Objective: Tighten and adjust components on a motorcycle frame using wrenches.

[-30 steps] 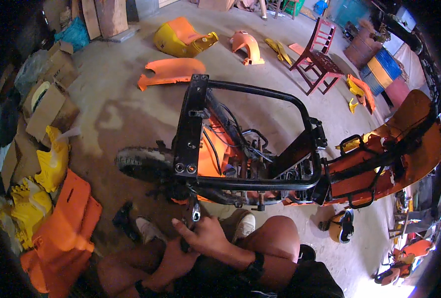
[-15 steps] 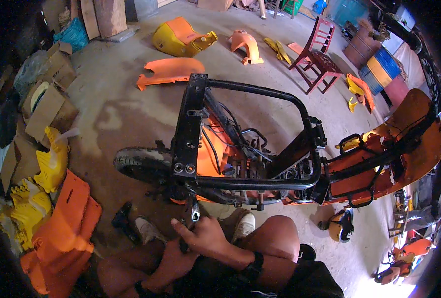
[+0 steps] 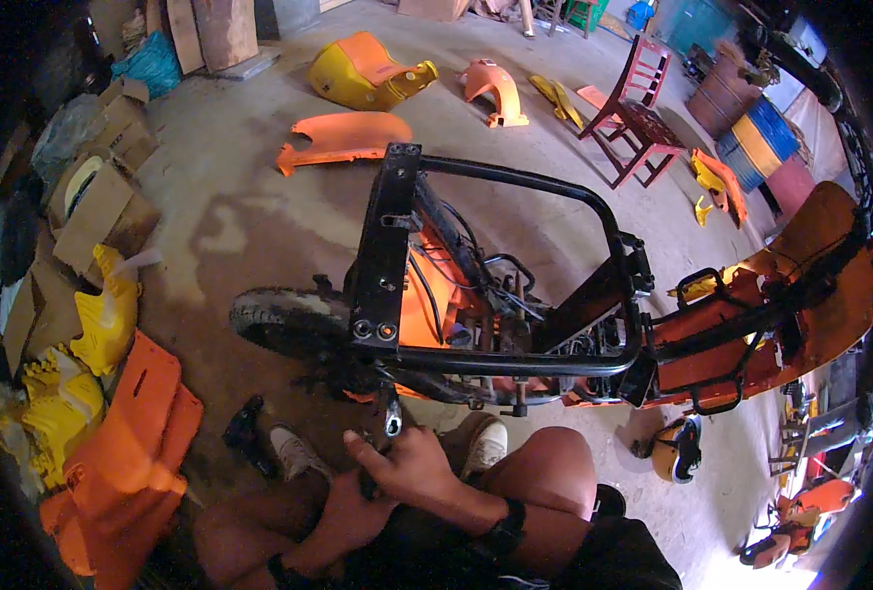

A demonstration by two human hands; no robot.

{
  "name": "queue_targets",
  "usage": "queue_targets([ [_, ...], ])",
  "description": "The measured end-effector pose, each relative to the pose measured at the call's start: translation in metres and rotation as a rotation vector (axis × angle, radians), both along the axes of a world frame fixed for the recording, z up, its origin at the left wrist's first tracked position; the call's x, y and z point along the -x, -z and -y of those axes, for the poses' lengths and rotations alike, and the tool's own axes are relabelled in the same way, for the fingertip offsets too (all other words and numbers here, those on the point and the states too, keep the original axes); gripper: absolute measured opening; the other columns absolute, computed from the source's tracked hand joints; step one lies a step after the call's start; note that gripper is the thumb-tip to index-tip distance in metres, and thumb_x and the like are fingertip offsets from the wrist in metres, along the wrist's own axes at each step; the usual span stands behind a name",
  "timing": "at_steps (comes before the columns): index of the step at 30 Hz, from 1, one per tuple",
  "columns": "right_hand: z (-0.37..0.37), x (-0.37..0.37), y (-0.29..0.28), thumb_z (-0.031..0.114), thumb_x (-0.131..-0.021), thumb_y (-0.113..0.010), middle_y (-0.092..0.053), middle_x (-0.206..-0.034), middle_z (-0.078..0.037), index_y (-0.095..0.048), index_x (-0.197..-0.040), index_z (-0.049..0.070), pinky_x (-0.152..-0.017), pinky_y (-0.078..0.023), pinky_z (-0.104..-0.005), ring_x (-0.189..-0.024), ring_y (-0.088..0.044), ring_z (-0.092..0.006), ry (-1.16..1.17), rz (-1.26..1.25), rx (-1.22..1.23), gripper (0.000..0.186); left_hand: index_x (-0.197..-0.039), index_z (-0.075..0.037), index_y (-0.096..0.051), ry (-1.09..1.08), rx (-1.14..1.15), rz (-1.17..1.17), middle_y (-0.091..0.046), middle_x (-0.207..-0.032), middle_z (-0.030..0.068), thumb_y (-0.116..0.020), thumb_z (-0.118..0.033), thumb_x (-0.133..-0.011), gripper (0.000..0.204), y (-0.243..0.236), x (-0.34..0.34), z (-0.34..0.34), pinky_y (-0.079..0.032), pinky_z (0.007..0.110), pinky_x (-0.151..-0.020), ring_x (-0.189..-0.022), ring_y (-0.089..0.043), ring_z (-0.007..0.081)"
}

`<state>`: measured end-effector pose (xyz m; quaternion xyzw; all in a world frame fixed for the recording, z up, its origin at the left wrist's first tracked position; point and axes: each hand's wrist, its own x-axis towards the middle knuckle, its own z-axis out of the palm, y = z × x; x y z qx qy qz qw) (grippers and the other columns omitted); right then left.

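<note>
A wrench with a shiny metal head (image 3: 393,421) points up at the lower side of a stripped black scooter frame (image 3: 515,365). My right hand (image 3: 419,468) is closed round it, thumb lying to the left. Just below, my left hand (image 3: 351,511) is closed against the dark lower end of the tool; its fingers are partly hidden. The wrench head is close under the frame's left corner, and whether it touches a bolt there I cannot tell. A muddy wheel (image 3: 284,320) shows at the frame's left end.
Orange panels (image 3: 127,457) and yellow parts (image 3: 107,310) lie at left beside cardboard boxes (image 3: 107,216). More body panels (image 3: 348,138) lie on the floor beyond the frame. A red chair (image 3: 638,118) and drums (image 3: 754,143) stand at far right; a helmet (image 3: 674,450) lies nearer.
The whole view has shifted slightly, so the scene sits a little farther right and the near parts a little lower. Both hands keep the same grip on the wrench.
</note>
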<state>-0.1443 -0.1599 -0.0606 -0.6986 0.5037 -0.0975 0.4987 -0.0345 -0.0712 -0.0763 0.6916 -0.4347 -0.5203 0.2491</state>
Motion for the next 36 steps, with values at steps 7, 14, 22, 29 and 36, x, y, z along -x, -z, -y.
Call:
queue_targets([
  [7,-0.002,0.002,0.007,0.054,-0.086,-0.052,-0.055,-0.047,-0.016,-0.061,-0.062,-0.001,-0.056,-0.05,-0.0416,-0.053,-0.062,-0.033,0.0,0.004,-0.021,0.06,-0.105,0.005,-0.056,0.028,-0.055,0.049,-0.064,-0.097,0.0194,-0.067,-0.024,-0.078,0.041,-0.005,0.003,0.001,-0.049,0.04,-0.08,-0.093,-0.063,0.0294],
  [14,-0.002,0.004,0.005,0.051,-0.085,-0.054,-0.055,-0.05,-0.018,-0.061,-0.066,-0.001,-0.056,-0.049,-0.0432,-0.055,-0.061,-0.0358,0.027,0.026,0.011,0.055,-0.106,0.005,-0.056,0.034,0.01,0.001,-0.065,-0.095,0.0205,-0.066,-0.028,-0.08,0.043,-0.006,0.005,0.0,-0.049,0.04,-0.079,-0.093,-0.063,0.0286],
  [22,0.001,0.0,0.008,0.041,-0.084,-0.06,-0.054,-0.05,-0.018,-0.058,-0.059,-0.001,-0.048,-0.045,-0.0433,-0.048,-0.057,-0.0349,0.057,0.155,0.217,0.049,-0.1,0.003,-0.059,-0.082,0.09,-0.102,-0.066,-0.089,0.0163,-0.065,-0.023,-0.08,0.034,0.004,0.013,-0.001,-0.049,0.036,-0.076,-0.087,-0.064,0.0227],
  [29,0.002,-0.002,0.01,0.039,-0.085,-0.061,-0.053,-0.05,-0.017,-0.058,-0.063,-0.001,-0.048,-0.042,-0.0411,-0.048,-0.056,-0.0323,-0.001,0.117,0.286,0.046,-0.106,0.0,-0.056,-0.319,0.281,-0.237,-0.062,-0.1,0.0157,-0.065,-0.013,-0.079,0.032,0.033,0.029,-0.005,-0.047,0.038,-0.081,-0.095,-0.06,0.0236],
  [36,0.001,0.008,0.001,0.043,-0.083,-0.059,-0.057,-0.056,-0.018,-0.061,-0.067,0.0,-0.055,-0.045,-0.0427,-0.056,-0.059,-0.0343,-0.044,0.212,0.319,0.046,-0.104,-0.001,-0.058,-0.348,0.356,0.069,-0.064,-0.085,0.0078,-0.061,-0.017,-0.083,0.026,0.005,0.051,-0.004,-0.048,0.034,-0.07,-0.079,-0.061,0.0188],
])
